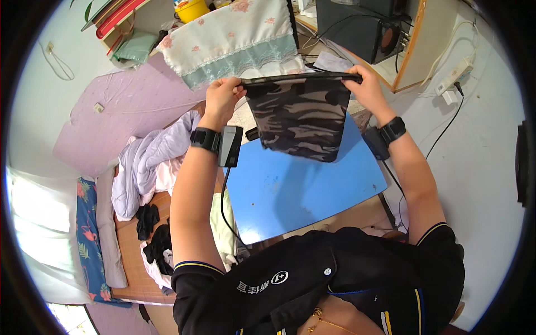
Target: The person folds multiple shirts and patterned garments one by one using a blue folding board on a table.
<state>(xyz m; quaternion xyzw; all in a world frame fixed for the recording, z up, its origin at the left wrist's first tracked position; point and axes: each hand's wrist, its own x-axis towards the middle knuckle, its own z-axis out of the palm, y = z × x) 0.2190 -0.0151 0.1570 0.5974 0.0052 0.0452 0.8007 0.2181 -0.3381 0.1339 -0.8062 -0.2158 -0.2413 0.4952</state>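
A camouflage-patterned cloth [301, 114] in dark brown, grey and black hangs stretched between my two hands, its folded kind not clear. The top edge runs nearly level. My left hand [223, 99] is closed on the upper left corner, with thumb and fingers pinched together. At the upper right corner my right hand [365, 92] grips the same edge. Below it lies a blue tabletop [307, 190], and the lower part of the cloth hangs over its far portion. Whether the hem touches the table I cannot tell.
On the left, a bed [131, 245] carries a lilac quilt [148, 159] and several loose dark and light clothes. A floral cloth [229, 39] drapes over something at the back. A black speaker [363, 30] stands far right, near a white power strip [455, 75] with cables. Cabled wrist devices [230, 146] sit on both arms.
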